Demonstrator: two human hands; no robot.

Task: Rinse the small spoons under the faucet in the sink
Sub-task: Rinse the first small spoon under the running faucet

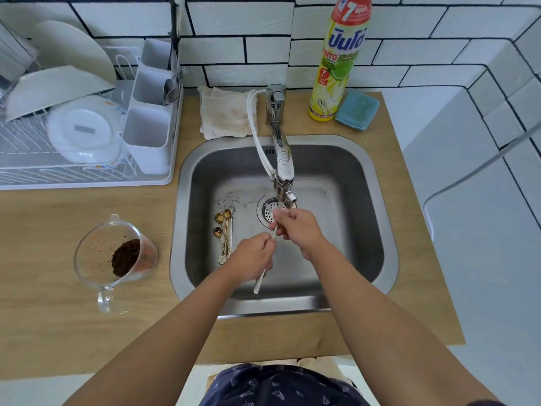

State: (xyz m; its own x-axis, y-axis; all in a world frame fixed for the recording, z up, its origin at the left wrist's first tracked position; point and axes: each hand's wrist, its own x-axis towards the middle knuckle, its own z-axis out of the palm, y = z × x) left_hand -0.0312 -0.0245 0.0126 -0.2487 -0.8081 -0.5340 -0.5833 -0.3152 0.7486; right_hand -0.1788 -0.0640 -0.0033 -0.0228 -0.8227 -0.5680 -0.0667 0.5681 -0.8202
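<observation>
Over the steel sink (377,218), both hands hold one long white spoon (260,281) slanted under the faucet (284,168). My left hand (253,256) grips its handle in the middle. My right hand (298,230) is closed around its upper end just below the spout; the bowl is hidden by the fingers. Three small gold spoons (224,230) lie side by side on the sink floor to the left of the drain strainer (268,210), next to a pale utensil. Whether water is running I cannot tell.
A glass measuring jug (115,259) with dark grounds stands on the wooden counter at left. A dish rack (79,136) with plates and a cutlery holder is at the back left. A cloth (225,112), detergent bottle (336,63) and blue sponge (357,109) sit behind the sink.
</observation>
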